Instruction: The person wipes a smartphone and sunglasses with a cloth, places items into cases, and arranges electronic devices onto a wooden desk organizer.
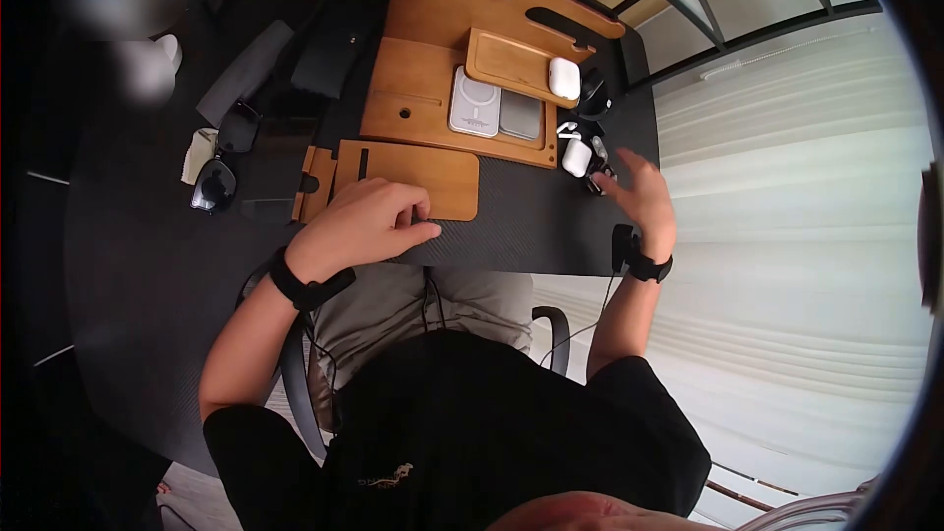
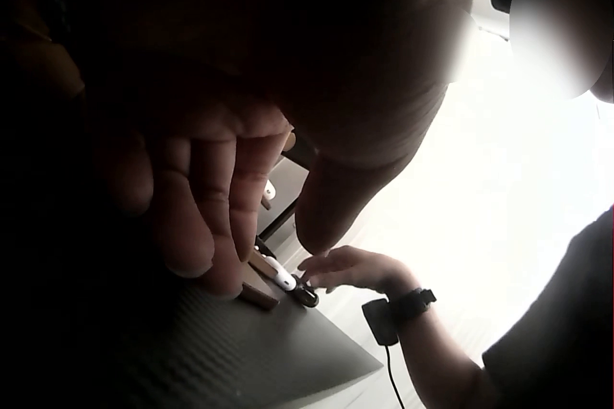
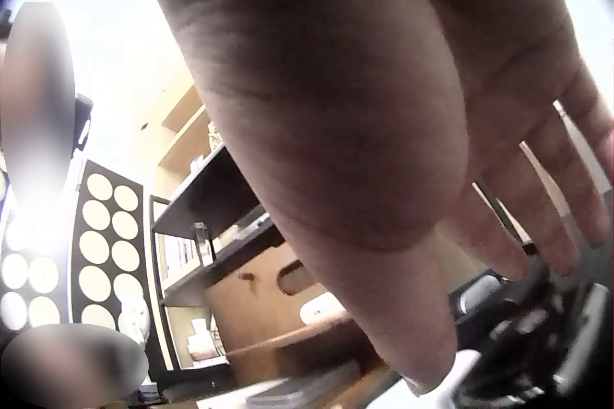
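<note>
In the head view my left hand (image 1: 359, 223) lies over the near edge of a flat wooden panel (image 1: 442, 180), fingers loosely bent and holding nothing. The left wrist view shows its relaxed fingers (image 2: 219, 179). My right hand (image 1: 646, 199) is at the desk's right side, fingers spread, beside a small dark object (image 1: 599, 177) and a white earbud case (image 1: 577, 158). Whether it touches the dark object, I cannot tell. Up close, the palm of the right hand (image 3: 336, 112) fills much of the right wrist view, with blurred dark items beyond the fingertips.
A wooden organizer (image 1: 413, 79) bears a white power bank (image 1: 476, 103), a grey square item (image 1: 520, 115) and a raised tray (image 1: 511, 61) with another white case (image 1: 564, 79). Sunglasses (image 1: 214, 185) and a grey case (image 1: 244, 67) lie left. A cable runs from the right wrist.
</note>
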Demonstrator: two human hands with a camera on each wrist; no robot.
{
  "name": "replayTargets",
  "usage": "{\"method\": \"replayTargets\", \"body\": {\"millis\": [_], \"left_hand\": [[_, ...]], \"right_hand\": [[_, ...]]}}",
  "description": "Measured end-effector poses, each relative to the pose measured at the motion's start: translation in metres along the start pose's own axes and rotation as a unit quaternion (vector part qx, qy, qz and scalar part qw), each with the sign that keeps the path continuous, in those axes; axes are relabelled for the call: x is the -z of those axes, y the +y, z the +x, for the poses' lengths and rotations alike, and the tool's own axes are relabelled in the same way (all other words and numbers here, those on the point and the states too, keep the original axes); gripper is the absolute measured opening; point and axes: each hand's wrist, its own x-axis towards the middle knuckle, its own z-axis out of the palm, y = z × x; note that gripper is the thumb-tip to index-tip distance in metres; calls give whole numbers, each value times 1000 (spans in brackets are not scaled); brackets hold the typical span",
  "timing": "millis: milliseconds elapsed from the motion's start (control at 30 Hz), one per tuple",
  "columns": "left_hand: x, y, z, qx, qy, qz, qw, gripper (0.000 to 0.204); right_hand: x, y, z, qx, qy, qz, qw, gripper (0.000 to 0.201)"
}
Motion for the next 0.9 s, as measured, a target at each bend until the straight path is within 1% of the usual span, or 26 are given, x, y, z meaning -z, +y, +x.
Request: {"method": "replayTargets", "body": {"millis": [33,100,133,167,233,267,333,367,433,467,533,567,633,667,700,733,767,800,833,867,900], "left_hand": [[0,0,0,-2,-3,-2,1000,24],[0,0,0,-7,3,-4,1000,24],[-1,-1,0,-16,8,-4,1000,23],[-2,-2,0,-14,11,-4,1000,23],[-2,-3,0,-21,10,-12,1000,23],[0,-1,0,-21,12,-11,1000,23],[3,4,0,21,-15,1,1000,27],[3,4,0,21,-13,2,1000,27],[1,2,0,11,-4,1,1000,27],[1,0,1,11,-2,1,1000,27],[-1,-4,1,1,8,-11,1000,29],[-3,-6,1,3,10,-11,1000,29],[-5,-8,3,1,55,-48,997,36],[-5,-8,4,6,58,-49,997,36],[-6,-8,5,14,70,-104,992,42],[-8,-7,6,24,80,-158,984,48],[-7,-3,8,33,80,-159,983,48],[-4,3,9,70,62,-270,958,49],[-1,5,9,107,43,-377,919,50],[1,5,9,100,40,-398,911,45],[-2,5,9,102,41,-399,910,45]], "right_hand": [[3,-3,7,2,1,-2,1000,59],[9,-23,27,64,67,91,991,58],[14,-40,35,74,76,120,987,58],[16,-55,44,77,76,121,987,58],[18,-78,62,45,77,138,986,60],[21,-89,68,48,78,138,986,60],[25,-105,77,44,53,76,995,55],[20,-103,85,46,54,75,995,55],[5,-96,96,82,77,25,993,60],[7,-99,94,84,77,25,993,60],[15,-105,85,88,52,80,992,50],[21,-111,76,91,51,80,991,50],[26,-127,51,95,5,223,970,41],[14,-132,41,136,60,199,969,36],[11,-145,27,152,69,193,967,38],[3,-155,15,159,65,229,958,38],[-4,-162,7,166,59,267,947,39],[-9,-168,-1,184,48,283,940,39],[-15,-173,-9,201,38,300,932,39],[-13,-184,-16,218,45,308,925,38],[-16,-190,-23,225,64,316,919,40]]}}
